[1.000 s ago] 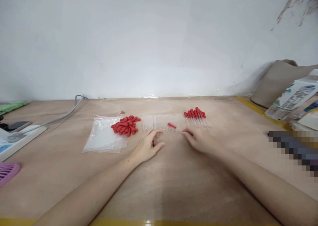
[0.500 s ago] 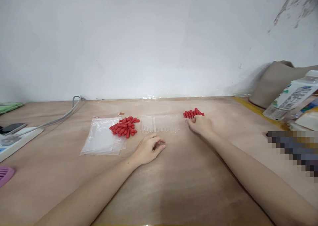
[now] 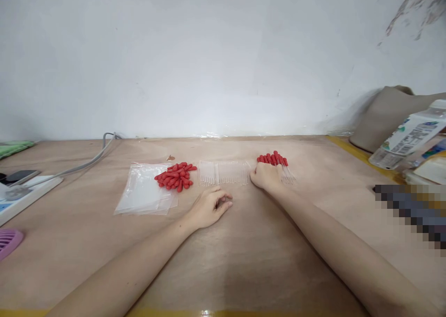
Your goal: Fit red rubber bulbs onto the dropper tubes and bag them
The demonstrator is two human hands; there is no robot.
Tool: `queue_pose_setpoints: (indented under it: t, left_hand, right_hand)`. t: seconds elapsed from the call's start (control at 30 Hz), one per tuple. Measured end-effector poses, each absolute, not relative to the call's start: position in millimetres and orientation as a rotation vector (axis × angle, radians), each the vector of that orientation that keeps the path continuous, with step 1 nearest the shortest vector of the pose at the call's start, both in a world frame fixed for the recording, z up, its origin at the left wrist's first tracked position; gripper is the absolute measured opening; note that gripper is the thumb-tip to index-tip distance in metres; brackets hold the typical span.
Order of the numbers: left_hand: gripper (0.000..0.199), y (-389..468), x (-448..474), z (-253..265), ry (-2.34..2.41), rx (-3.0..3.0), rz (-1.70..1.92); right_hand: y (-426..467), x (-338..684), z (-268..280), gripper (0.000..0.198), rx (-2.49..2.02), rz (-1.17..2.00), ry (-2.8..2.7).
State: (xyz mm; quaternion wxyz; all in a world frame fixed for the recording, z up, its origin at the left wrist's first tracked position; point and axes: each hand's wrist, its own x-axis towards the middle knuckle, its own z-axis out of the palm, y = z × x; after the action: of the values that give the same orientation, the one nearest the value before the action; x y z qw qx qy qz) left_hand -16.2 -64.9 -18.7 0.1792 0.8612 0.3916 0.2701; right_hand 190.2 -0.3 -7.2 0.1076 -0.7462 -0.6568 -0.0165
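While left hand [image 3: 209,208] stays, right hand [image 3: 266,176] nears clear tubes [image 3: 232,172].

- Softly, fairly evenly lit, greyish.
- Darkened by a soft shadow toward the near edge of the tabletop [image 3: 251,261].
- Glinting on clear film [image 3: 211,135] along the far edge.
- Stretched at both sides.
- Pixelated by the right edge.

Labelled bottle [image 3: 408,134] near a greyish bin [image 3: 378,117], perhaps
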Motion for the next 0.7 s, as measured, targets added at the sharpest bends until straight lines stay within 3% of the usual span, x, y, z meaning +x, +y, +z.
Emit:
queue_pose_setpoints:
  t: [0.13, 0.27, 0.47, 0.6, 0.7]
  left_hand:
    - [0.019, -65, -16, -18, 1.094, 2.449, 0.760]
    - [0.019, -66, -17, -17, 1.096, 2.456, 0.756]
    - [0.016, -68, -15, -20, 1.104, 2.487, 0.777]
    - [0.024, -61, -21, -8, 1.419, 2.543, 0.894]
    - [0.029, -46, -43, 13, 1.864, 2.604, 0.980]
  right_hand:
    - [-7, 190, -12, 0.028, -2.129, -0.168, -1.942]
    - [-20, 193, -27, 0.027, -1.766, -0.396, -1.889]
    - [-58, 210, -47, 0.023, -1.077, -0.142, -2.059]
    - [-71, 219, -49, 0.033, -0.954, -0.084, -2.172]
    - [-68, 221, -48, 0.030, -1.008, -0.142, -2.166]
